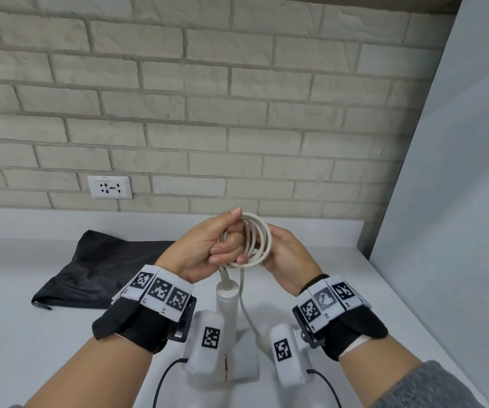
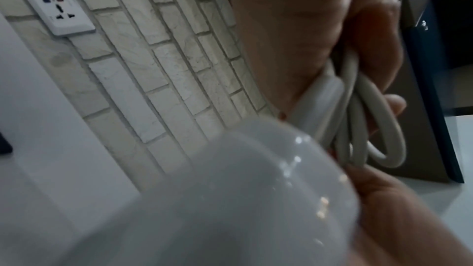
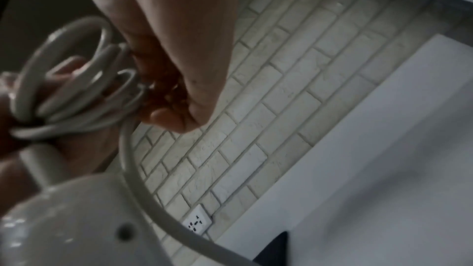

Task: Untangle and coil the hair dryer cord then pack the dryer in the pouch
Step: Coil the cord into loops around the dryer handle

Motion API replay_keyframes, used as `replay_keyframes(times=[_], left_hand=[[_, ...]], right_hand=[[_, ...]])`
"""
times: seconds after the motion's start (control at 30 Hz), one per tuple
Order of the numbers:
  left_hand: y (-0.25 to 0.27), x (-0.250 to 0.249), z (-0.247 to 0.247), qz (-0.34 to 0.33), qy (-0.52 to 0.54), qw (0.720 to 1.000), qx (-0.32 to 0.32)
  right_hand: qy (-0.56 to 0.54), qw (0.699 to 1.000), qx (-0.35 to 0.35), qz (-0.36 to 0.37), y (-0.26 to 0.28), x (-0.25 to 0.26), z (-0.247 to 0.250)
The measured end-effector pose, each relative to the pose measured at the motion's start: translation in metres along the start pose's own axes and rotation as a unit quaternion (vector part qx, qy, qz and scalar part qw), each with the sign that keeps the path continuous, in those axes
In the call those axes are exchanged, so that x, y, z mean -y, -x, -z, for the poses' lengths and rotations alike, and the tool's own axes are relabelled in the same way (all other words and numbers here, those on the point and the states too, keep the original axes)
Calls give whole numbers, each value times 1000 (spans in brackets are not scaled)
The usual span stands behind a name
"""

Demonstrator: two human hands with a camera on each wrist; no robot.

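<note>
The white hair dryer [image 1: 228, 301] hangs handle-up below both hands; the left hand [image 1: 205, 248] is clenched around the coiled cord [image 1: 259, 240], and the right hand [image 1: 288, 254] grips its far side. Best keep loops even, feeding slack in. Only the head view shows the black pouch [image 1: 90, 269] lying flat on the counter [image 1: 369, 290]; the right wrist view shows the loose cord tail.

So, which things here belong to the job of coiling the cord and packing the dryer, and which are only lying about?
Belongs to the job:
- cord, several loops gripped by the left hand and right hand
- hair dryer, hanging below the coil
- black pouch, flat on the counter

Only there:
- wall socket, nothing plugged in
- brick wall
</note>
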State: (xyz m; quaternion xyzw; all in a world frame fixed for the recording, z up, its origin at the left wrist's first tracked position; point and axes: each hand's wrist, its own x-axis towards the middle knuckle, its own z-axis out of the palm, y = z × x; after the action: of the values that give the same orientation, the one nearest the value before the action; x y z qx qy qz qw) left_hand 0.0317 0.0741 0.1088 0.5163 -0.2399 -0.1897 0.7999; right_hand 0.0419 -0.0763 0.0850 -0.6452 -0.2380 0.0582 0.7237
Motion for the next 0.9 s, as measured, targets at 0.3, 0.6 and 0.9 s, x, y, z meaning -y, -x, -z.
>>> replay_keyframes(times=[0.3,0.6,0.9], left_hand=[[-7,2,1,-42,-225,963,-142],[-14,16,4,-98,-312,922,-206],[-17,21,12,-128,-381,876,-266]], right_hand=[[-45,999,-2,3,5,5,-1],[-175,984,15,10,15,9,-4],[0,986,-149,72,13,17,9]])
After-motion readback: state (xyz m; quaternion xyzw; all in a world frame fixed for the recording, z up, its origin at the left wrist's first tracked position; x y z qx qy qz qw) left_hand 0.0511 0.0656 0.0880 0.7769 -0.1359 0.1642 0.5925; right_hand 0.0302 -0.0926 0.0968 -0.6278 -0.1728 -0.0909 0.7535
